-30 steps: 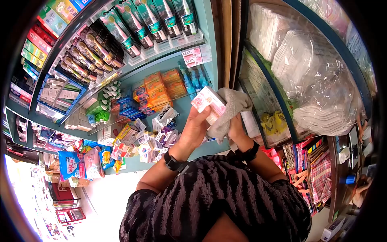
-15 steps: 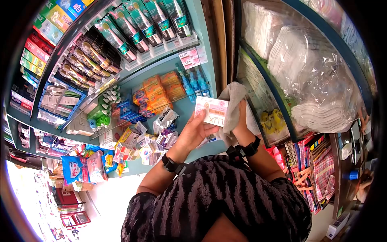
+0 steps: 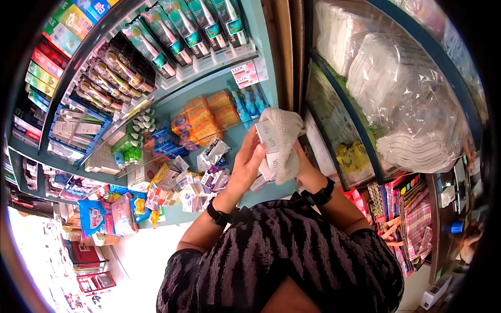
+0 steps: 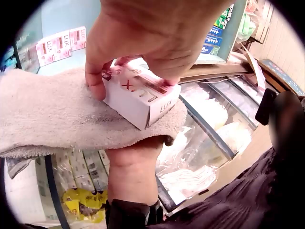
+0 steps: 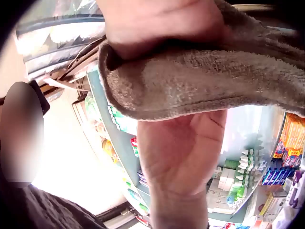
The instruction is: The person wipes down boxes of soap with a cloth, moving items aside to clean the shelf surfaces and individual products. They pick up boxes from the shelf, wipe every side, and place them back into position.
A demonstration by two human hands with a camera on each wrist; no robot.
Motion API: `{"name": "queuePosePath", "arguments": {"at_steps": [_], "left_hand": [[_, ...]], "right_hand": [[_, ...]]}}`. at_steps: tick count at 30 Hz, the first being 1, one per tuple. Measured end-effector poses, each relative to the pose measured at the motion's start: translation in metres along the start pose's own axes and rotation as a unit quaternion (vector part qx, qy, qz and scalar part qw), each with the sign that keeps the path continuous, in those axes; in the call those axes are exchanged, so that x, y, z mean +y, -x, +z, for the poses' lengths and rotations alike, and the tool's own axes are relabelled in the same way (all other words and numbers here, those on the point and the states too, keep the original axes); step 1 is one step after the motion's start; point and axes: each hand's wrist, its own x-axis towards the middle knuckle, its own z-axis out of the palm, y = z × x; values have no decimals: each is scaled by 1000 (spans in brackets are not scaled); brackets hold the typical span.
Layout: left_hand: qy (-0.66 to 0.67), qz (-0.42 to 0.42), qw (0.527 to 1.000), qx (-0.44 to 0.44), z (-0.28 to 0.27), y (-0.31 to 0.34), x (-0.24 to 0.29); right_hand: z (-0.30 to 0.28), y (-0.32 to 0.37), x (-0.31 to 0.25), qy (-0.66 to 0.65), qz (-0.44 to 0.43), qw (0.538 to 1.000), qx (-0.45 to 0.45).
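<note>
Shop aisle, person facing stocked shelves (image 3: 156, 101).

- Left hand (image 3: 247, 163): fingers (image 4: 162, 45) curled over the top of a soap box (image 3: 267, 140), thumb on its near edge. It grips the box by the sides, which leaves the broad faces bare.
- Soap box: white and pink, held at chest height in front of the shelves. Its underside lies on the cloth (image 3: 286, 136).
- Right hand (image 3: 308, 175): mostly hidden in the head view. The right wrist view shows its fingers (image 5: 157, 24) clenched on a fold of the cloth, which drapes over the hand. The towelling, not skin, meets the box.
- Cloth: pale grey and thick, touching the box along one long face.

Around them: toothbrushes (image 3: 180, 34) in packs on the top shelf, more pink soap boxes (image 4: 59, 45) on the shelf behind, orange packets (image 3: 209, 112) lower down, and white stacks in clear bags (image 3: 402, 99) to the right. Dark bands on both wrists.
</note>
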Motion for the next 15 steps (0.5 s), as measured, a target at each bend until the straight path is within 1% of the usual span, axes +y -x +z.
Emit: {"name": "queuePosePath", "arguments": {"at_steps": [1,2,3,4,6,7,10,12,13,15], "left_hand": [[10,9,1000,-16,1,2,7],[22,-10,999,-33,1,5,6],[35,-29,998,-51,1,8,4],[48,-48,995,-69,1,11,2],[90,-81,986,-116,-1,11,0],[121,-103,980,-120,0,12,3],[205,-165,956,-133,5,12,16],[251,-201,937,-139,5,13,16],[263,-198,933,-142,4,13,16],[291,-198,925,-144,3,12,14]], "right_hand": [[1,-3,-2,46,-14,999,11],[5,-2,-8,-61,36,997,41],[10,-2,-15,-166,85,980,72],[10,-3,-12,-168,51,980,91],[7,-3,-7,-174,61,977,108],[5,-2,-6,-177,67,975,117],[2,0,-10,-77,86,984,134],[-5,-1,-4,5,62,992,110],[-8,-1,0,46,52,993,97],[-12,-2,6,68,53,991,106]]}}
